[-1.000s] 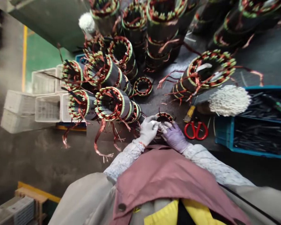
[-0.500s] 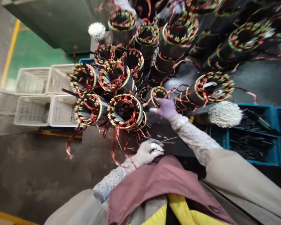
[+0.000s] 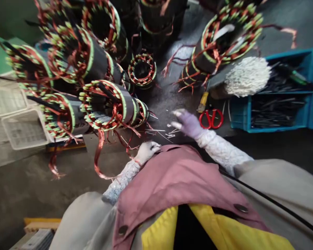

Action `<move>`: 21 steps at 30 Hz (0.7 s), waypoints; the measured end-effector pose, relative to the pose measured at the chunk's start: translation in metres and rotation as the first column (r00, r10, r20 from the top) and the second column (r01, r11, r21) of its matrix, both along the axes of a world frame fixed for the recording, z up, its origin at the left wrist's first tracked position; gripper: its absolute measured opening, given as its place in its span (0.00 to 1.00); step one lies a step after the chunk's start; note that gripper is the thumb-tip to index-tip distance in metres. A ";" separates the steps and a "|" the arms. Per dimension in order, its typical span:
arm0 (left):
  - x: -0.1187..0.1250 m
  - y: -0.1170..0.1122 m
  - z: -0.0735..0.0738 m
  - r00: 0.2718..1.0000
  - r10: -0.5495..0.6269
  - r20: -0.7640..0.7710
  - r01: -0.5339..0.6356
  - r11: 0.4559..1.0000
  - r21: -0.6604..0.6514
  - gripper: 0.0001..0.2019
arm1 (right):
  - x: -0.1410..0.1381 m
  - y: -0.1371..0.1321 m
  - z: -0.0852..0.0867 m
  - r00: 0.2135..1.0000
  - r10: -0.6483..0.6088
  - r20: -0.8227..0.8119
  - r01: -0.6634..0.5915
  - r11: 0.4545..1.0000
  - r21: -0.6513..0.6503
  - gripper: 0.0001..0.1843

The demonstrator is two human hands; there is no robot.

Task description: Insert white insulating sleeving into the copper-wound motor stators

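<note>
My right hand point(image 3: 190, 124), in a purple glove with pale fingertips, hovers low over the dark bench. Its fingers are apart and nothing shows between them. Thin white strips point(image 3: 171, 133) lie under and beside them. A small wound stator point(image 3: 130, 71), with a ring of copper coils and pale green insulation, stands farther back to the left. My left hand point(image 3: 146, 152), in a pale glove, is at the bench's front edge against my apron. Its fingers are curled closed, and what they hold, if anything, is hidden. Loose copper leads from a larger stator point(image 3: 127, 100) hang near it.
Several stators point(image 3: 96, 62) crowd the left and back. Red-handled scissors point(image 3: 211, 118) and a yellow-handled tool point(image 3: 203, 101) lie right of my right hand. Beyond are a bundle of white sticks point(image 3: 247, 77) and blue bins point(image 3: 249, 113) of dark strips. White baskets point(image 3: 24, 128) stand far left.
My right hand has come away from the small stator and moved back toward the bench's front, its fingers spread. My left hand stays curled near the edge. The view has shifted, showing the red-handled scissors.
</note>
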State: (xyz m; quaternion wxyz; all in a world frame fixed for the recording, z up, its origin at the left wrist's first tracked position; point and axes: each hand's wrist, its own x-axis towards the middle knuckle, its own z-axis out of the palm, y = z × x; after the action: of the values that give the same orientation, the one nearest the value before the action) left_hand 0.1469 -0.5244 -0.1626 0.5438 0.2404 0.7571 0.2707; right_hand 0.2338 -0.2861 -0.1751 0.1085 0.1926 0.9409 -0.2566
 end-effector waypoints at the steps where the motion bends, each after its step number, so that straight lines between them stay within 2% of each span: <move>1: 0.001 -0.003 -0.003 1.000 0.026 0.015 -0.025 0.999 -0.021 0.04 | 0.023 -0.013 -0.006 0.991 0.011 0.133 -0.008 1.000 -0.024 0.33; 3: 0.005 -0.002 -0.007 0.997 0.072 0.031 -0.071 0.997 -0.027 0.03 | 0.045 -0.037 -0.019 0.956 0.072 0.285 -0.053 0.996 -0.074 0.41; 4: 0.007 0.002 -0.009 0.995 0.097 0.029 -0.096 0.995 -0.026 0.03 | 0.045 -0.046 -0.026 0.945 0.100 0.310 -0.068 0.992 -0.110 0.40; 7: 0.015 0.017 -0.012 0.983 0.185 0.005 -0.185 0.982 -0.031 0.09 | 0.022 -0.056 -0.036 0.956 0.097 0.276 -0.036 0.975 -0.220 0.21; 9: 0.020 0.031 -0.011 0.973 0.232 0.008 -0.232 0.973 -0.017 0.15 | 0.013 -0.050 -0.034 0.969 0.044 0.244 0.022 0.965 -0.263 0.16; 11: 0.024 0.047 -0.005 0.952 0.284 0.113 -0.287 0.958 0.008 0.19 | 0.021 -0.039 -0.024 0.977 -0.035 0.211 0.092 0.958 -0.270 0.17; 12: 0.025 0.057 0.000 0.932 0.296 0.209 -0.305 0.952 0.010 0.21 | 0.032 -0.033 -0.016 0.976 -0.112 0.188 0.167 0.936 -0.310 0.17; 13: 0.027 0.068 0.006 0.904 0.290 0.315 -0.307 0.952 0.005 0.21 | 0.046 -0.027 -0.007 0.964 -0.214 0.160 0.260 0.884 -0.388 0.18; 14: 0.028 0.080 0.012 0.873 0.258 0.413 -0.284 0.959 0.003 0.22 | 0.061 -0.021 0.004 0.935 -0.332 0.128 0.350 0.793 -0.499 0.20; 15: 0.029 0.093 0.020 0.850 0.198 0.488 -0.233 0.972 0.011 0.22 | 0.077 -0.016 0.017 0.888 -0.449 0.098 0.406 0.667 -0.624 0.23; 16: 0.030 0.107 0.028 0.834 0.115 0.540 -0.158 0.987 0.033 0.22 | 0.092 -0.010 0.030 0.833 -0.549 0.065 0.410 0.535 -0.739 0.25; 17: 0.032 0.122 0.036 0.824 0.017 0.567 -0.066 0.996 0.066 0.22 | 0.104 -0.004 0.043 0.786 -0.618 0.024 0.365 0.432 -0.824 0.28; 18: 0.034 0.138 0.045 0.814 -0.086 0.574 0.033 0.994 0.102 0.22 | 0.115 0.002 0.056 0.766 -0.642 -0.034 0.291 0.393 -0.872 0.30; 19: 0.036 0.155 0.055 0.803 -0.178 0.569 0.123 0.983 0.133 0.22 | 0.124 0.009 0.067 0.762 -0.640 -0.102 0.218 0.401 -0.890 0.31; 20: 0.038 0.171 0.064 0.787 -0.258 0.560 0.209 0.966 0.151 0.22 | 0.130 0.017 0.077 0.775 -0.608 -0.174 0.147 0.441 -0.885 0.31; 21: 0.040 0.187 0.072 0.769 -0.322 0.552 0.288 0.946 0.150 0.23 | 0.135 0.026 0.085 0.793 -0.556 -0.248 0.086 0.505 -0.859 0.29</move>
State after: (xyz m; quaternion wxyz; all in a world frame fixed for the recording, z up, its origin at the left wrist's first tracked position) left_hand 0.1872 -0.3369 -0.0906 0.7742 0.2835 0.5028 0.2596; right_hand 0.3689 -0.2605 -0.0896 -0.1130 0.2265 0.6526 -0.7142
